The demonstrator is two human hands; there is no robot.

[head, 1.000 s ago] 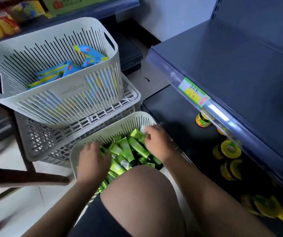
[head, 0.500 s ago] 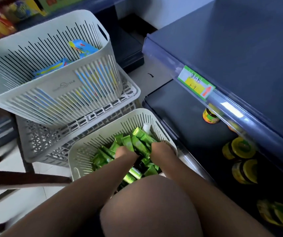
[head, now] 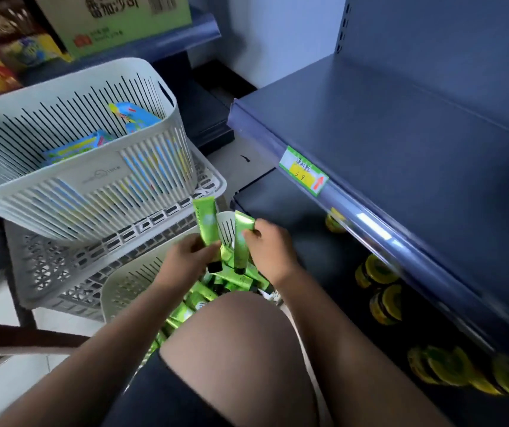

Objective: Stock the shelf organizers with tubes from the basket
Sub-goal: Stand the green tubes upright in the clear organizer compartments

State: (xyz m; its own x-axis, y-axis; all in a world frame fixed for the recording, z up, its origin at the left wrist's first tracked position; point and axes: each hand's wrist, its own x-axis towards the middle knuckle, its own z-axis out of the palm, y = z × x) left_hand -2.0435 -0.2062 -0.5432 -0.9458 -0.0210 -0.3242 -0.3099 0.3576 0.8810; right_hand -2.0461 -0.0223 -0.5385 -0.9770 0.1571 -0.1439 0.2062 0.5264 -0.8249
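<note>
Head view, green tube point(head: 206, 221) in left grip point(head: 185, 258)

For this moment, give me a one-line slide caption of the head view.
Left hand and right hand each lift a green tube from the basket beside the shelf.

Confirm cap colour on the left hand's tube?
Black cap, on a green tube in the left hand; head view.

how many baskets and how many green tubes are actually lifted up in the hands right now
White baskets: 3: the tall slotted one, the lattice one under it, the tube basket.
Green tubes held: 2: one in the left hand, one in the right hand.
Total: 5
</note>
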